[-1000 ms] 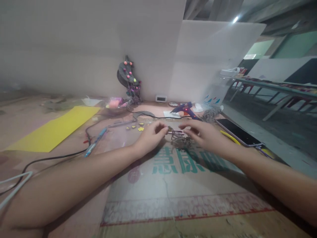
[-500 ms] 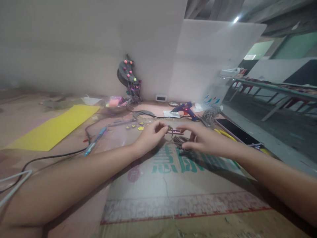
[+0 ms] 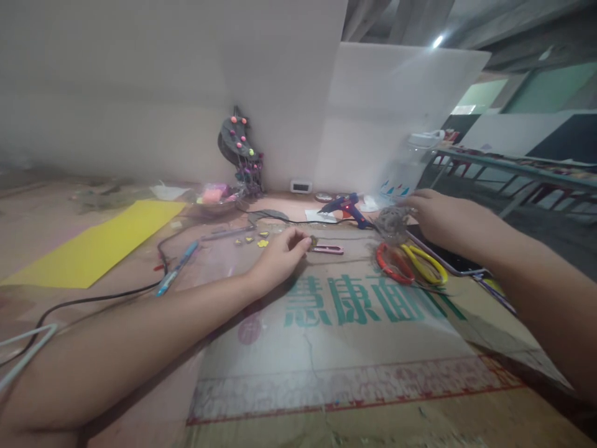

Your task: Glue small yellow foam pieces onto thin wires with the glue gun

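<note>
My left hand [image 3: 285, 254] is closed in a pinch above the printed board, thumb and fingers on a small dark piece [image 3: 314, 241] too blurred to name. Just beside it lies a slim pink-edged tool [image 3: 329, 250] with a dark slot; whether the fingers touch it I cannot tell. My right hand [image 3: 450, 221] is over at the right, its fingers curled at a loose bundle of grey yarn [image 3: 390, 224]. The fingertips are partly hidden. Scissors with one red handle [image 3: 394, 264] and one yellow handle [image 3: 425, 264] lie below the yarn.
Behind are a blue glue gun [image 3: 347, 208] with its black cord, a small white display [image 3: 301, 186] and a water bottle [image 3: 405, 165]. A phone [image 3: 459, 256] lies under my right forearm. Left are small yellow pieces [image 3: 263, 243], a blue pen [image 3: 178, 269] and a yellow sheet [image 3: 102, 246].
My right hand has moved right and back, from beside my left hand to the grey yarn. The dark string bundle below it has left the board's middle; the scissors' handles now show.
</note>
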Tool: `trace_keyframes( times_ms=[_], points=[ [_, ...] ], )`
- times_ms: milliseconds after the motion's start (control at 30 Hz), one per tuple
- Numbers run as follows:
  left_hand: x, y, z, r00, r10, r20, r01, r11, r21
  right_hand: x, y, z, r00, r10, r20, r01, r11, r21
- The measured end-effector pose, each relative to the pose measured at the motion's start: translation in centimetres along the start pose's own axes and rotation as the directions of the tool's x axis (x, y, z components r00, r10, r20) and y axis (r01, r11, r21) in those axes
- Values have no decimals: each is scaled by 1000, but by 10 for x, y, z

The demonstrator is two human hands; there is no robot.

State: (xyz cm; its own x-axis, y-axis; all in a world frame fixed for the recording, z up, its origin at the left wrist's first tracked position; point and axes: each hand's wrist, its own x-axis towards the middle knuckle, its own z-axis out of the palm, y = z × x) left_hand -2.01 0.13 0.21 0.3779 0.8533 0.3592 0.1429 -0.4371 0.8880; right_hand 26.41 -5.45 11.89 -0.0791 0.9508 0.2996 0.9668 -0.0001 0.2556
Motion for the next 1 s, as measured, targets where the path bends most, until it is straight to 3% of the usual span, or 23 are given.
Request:
trace_keyframes(
  times_ms=[100,200,300,400,467,600,667,733,800,933,1000],
  points=[
    [0,-1,1,1000,4,18,-4,1000,-20,-13,-27,-2,987,-20,-162,49,983,177],
    [-1,0,1,999,18,39,-17,1000,-17,-23,-68,7,961,-127,-246,239,828,507],
    [-3,2,1,998,33,57,-34,999,27,-23,-94,28,956,-231,-180,293,706,645],
    [-4,2,1,998,28,61,-29,999,30,-14,-91,42,963,-264,-59,221,640,736],
    [-4,2,2,998,13,57,-14,1000,20,-10,-81,39,967,-253,17,155,642,751],
    [-2,3,2,1000,3,27,-3,1000,8,-17,-76,19,979,-202,-35,168,692,702],
    [-2,4,1,1000,13,25,-14,1000,3,-27,-86,18,942,-319,-106,305,675,672],
    [-2,5,1,999,26,27,-26,1000,9,-37,-100,27,856,-491,-164,474,617,628],
    [-2,5,1,999,29,23,-30,999,17,-43,-111,38,811,-560,-167,536,599,595],
    [0,2,0,1000,5,11,-5,1000,16,-43,-113,38,751,-659,-46,465,477,746],
    [1,1,0,1000,-20,0,20,1000,-14,-38,-103,23,766,-642,-21,390,439,809]
  ],
)
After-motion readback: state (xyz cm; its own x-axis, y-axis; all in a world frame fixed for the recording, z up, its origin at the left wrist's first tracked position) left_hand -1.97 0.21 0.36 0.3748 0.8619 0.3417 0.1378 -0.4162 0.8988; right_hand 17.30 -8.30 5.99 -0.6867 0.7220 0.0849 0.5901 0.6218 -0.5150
